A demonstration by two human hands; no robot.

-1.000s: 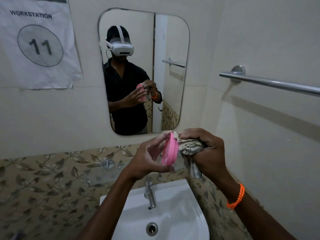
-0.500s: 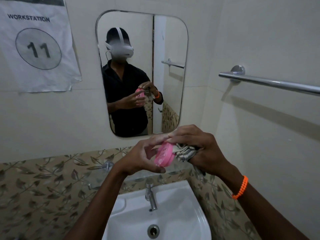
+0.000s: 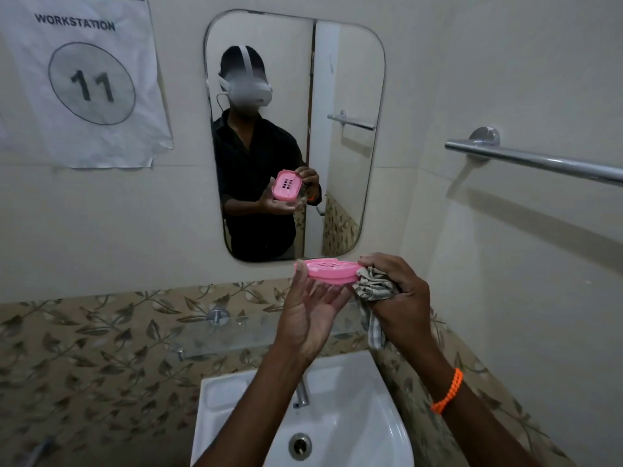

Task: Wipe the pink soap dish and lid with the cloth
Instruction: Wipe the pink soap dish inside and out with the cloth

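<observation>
We hold the pink oval plastic soap dish (image 3: 326, 272) nearly flat, its long axis running across from our left hand (image 3: 312, 315) to our right hand (image 3: 397, 298). The left hand is under it, fingers loosely open, the thumb on its left end. The right hand grips the bunched checked cloth (image 3: 372, 286), which touches the right end of the dish. The slotted top faces up, away from us, and shows clearly only in the wall mirror (image 3: 295, 136). We cannot see a separate lid.
</observation>
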